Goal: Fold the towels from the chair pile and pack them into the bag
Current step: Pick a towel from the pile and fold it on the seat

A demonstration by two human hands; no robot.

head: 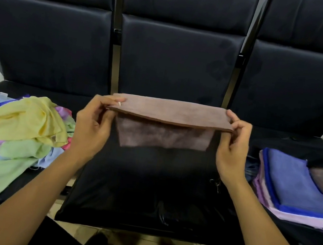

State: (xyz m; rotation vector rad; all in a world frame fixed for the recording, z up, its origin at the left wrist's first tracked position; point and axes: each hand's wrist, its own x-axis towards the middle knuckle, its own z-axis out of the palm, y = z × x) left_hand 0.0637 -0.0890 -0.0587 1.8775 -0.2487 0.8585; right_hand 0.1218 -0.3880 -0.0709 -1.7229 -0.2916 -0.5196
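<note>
A brown towel [168,113] hangs folded in the air above the middle seat, its lower flap drooping below the fold. My left hand [92,126] pinches its left end and my right hand [234,148] pinches its right end. A loose pile of unfolded towels [27,120], yellow, green, pink and blue, lies on the left seat. On the right seat a stack of folded towels [294,185], blue over lilac, lies beside a black bag [300,148] whose opening I cannot make out.
A row of dark padded chairs [176,61] fills the view, with metal posts between the backs. The middle seat [145,194] is glossy black. My shoes [97,243] stand on a tiled floor below the seat edge.
</note>
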